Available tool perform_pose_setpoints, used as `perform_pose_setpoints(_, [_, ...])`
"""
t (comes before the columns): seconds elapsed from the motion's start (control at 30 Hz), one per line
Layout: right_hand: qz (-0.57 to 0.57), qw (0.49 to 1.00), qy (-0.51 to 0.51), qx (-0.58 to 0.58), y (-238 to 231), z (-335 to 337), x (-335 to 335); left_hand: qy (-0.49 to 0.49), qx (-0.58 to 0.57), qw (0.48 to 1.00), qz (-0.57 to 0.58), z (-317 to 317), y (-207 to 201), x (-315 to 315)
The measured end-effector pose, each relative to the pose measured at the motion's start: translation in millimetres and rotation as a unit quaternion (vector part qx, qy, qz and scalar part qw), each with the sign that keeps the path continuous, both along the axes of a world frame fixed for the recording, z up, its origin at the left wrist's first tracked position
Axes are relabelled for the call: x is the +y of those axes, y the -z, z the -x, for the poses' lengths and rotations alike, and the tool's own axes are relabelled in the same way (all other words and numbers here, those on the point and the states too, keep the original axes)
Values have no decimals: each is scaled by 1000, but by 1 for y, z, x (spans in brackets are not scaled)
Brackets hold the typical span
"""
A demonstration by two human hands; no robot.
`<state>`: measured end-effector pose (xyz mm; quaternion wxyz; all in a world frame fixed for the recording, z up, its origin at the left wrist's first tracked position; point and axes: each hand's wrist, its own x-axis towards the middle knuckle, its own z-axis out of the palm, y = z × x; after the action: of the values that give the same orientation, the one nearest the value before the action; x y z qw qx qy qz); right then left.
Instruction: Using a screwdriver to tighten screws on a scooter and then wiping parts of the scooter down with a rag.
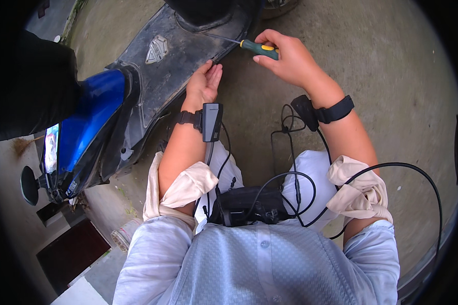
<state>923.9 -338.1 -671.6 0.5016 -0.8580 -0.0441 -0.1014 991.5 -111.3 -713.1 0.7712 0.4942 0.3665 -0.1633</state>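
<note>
Screwdriver, green-and-yellow-handled, was gripped in the right hand with its shaft angled into the scooter's black footboard edge, while the open left hand braced flat against that edge to steady it.

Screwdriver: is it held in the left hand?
No, the right hand grips the screwdriver, while the left hand rests flat against the scooter's black footboard.

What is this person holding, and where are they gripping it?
The right hand holds a screwdriver by its green and yellow handle, the shaft pointing at the scooter's black floor panel. The left hand holds nothing; it rests open against the panel's edge.
</note>
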Motion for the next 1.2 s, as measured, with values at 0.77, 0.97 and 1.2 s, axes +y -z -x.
perform_pose_setpoints(0.77, [286,932,-224,-15,-121,-58,21,-88,-90,983,136,18,9,-3])
perform_pose_setpoints(0.97, [372,897,-241,6,-146,-75,48,-98,-85,984,123,18,7,-6])
perform_pose_setpoints(1.2, [393,880,-266,-3,-151,-83,64,-107,-103,982,114,21,12,-9])
